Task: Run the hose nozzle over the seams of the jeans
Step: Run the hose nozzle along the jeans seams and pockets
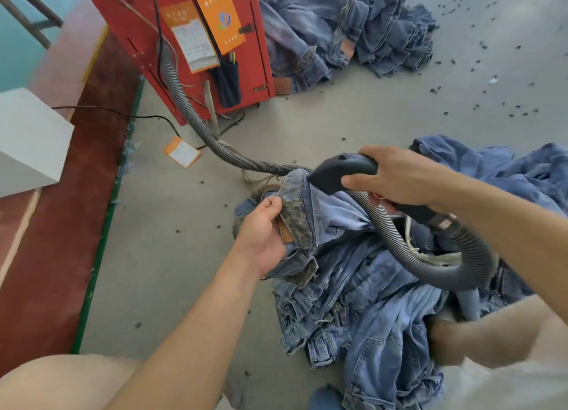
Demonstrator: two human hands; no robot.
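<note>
A pair of blue jeans (310, 213) is lifted by its waistband from a heap of jeans (378, 311) on the floor in front of me. My left hand (261, 228) grips the waistband beside a tan leather patch, thumb on the inside of the band. My right hand (399, 179) holds the black hose nozzle (341, 171), whose tip touches the top edge of the waistband. A grey ribbed hose (396, 240) loops from the handle across the heap, and its other stretch (184, 102) runs to the red machine.
The red machine cabinet (196, 40) stands at the back with orange tags and a cable. Another pile of jeans (347, 28) lies behind it. Dark lint bits (479, 71) dot the grey floor. A white box (27, 139) and a red strip sit left. My knees frame the bottom.
</note>
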